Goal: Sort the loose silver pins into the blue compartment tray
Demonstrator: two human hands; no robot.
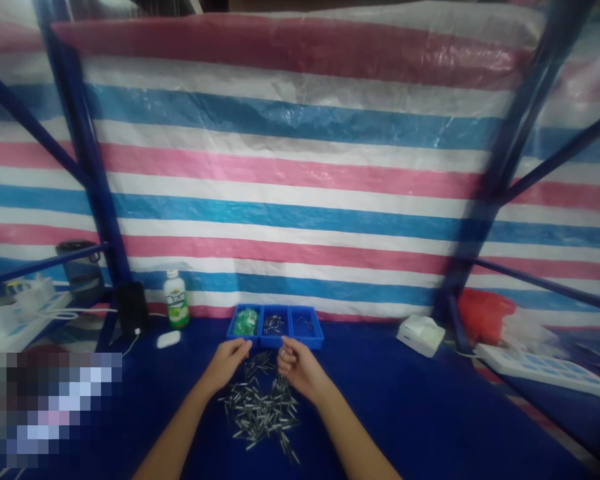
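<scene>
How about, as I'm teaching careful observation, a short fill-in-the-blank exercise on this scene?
The blue compartments number ___.
Seen from the camera, the green packet lies in the ___ compartment.
The table under the metal pieces is coloured ___.
The red bag lies on the picture's ___ side.
Missing words: three; leftmost; blue; right.

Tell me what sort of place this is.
Probably a makeshift workbench for small parts: metal pieces lie heaped on the blue table, blue bins stand beyond them, and a striped sheet hangs behind.
</scene>
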